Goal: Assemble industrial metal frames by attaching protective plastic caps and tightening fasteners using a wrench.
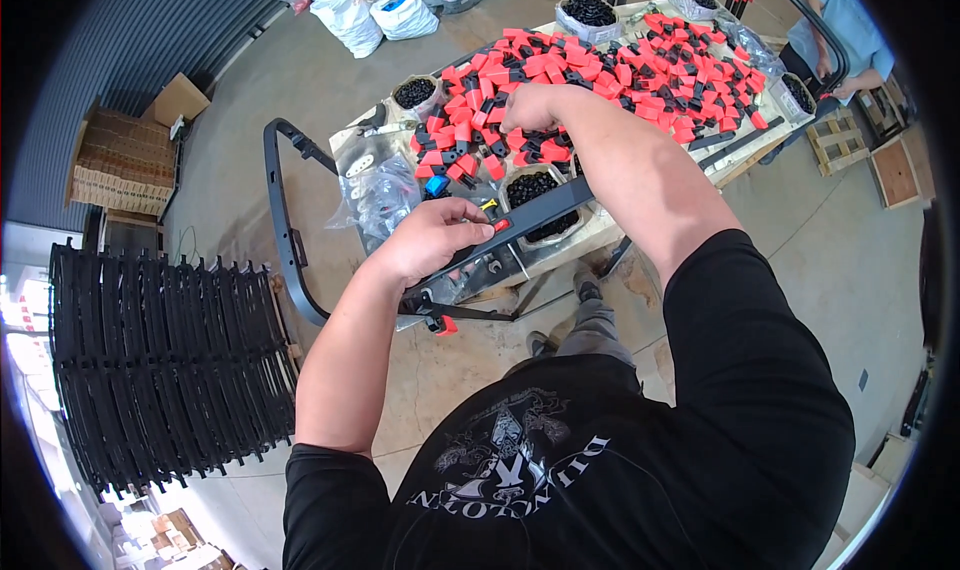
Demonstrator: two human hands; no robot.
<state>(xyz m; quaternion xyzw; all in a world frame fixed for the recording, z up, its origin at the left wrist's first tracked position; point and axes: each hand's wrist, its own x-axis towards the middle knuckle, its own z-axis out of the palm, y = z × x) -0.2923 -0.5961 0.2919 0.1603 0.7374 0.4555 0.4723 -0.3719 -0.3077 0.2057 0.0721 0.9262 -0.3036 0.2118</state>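
Pale-topped worktable [560,255] bears broad heap of red-and-black plastic caps [545,65]. Long black flat-sided bar [548,211] along near edge, long axis slanting, right end angled farther off. Right hand [532,108] over heap, fingers curled; cannot tell whether holding cap. Left hand [435,238] on bar, thumb and fingers narrow, beside small red insert [502,226].

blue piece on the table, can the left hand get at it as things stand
Probably yes: the blue piece lies just beyond the left hand, with nothing visible on top, though that hand would likely have to leave the black bar.
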